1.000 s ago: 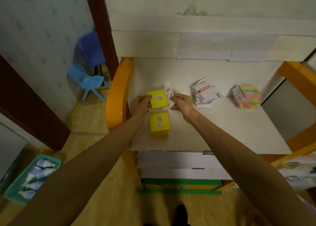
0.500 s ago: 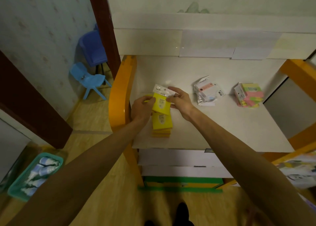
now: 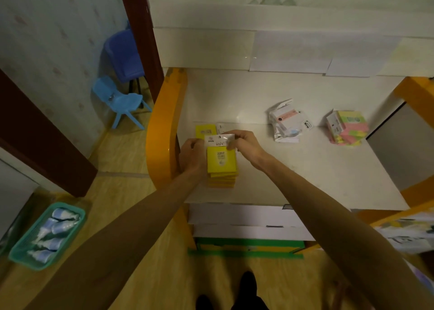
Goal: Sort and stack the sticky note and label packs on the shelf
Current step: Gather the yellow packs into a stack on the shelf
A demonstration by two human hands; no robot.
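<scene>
A yellow sticky note pack [image 3: 221, 160] lies on top of a stack of like yellow packs [image 3: 221, 180] near the shelf's front left. My left hand [image 3: 191, 156] holds the pack's left edge. My right hand [image 3: 244, 141] pinches its white header at the top right. Another yellow pack [image 3: 205, 130] lies flat just behind. Farther right sit a heap of white label packs [image 3: 287, 124] and a pile of pink and green sticky note packs [image 3: 347, 127].
The white shelf board [image 3: 305, 168] has orange side posts [image 3: 162, 131] at left and right. On the floor at left stand a teal basket of tubes [image 3: 47, 235] and two blue chairs [image 3: 122, 98]. White boxes sit on the lower shelf [image 3: 246, 223].
Both hands brought the yellow pack from behind the stack toward me and lowered it squarely onto the stack. A further yellow pack now shows behind it.
</scene>
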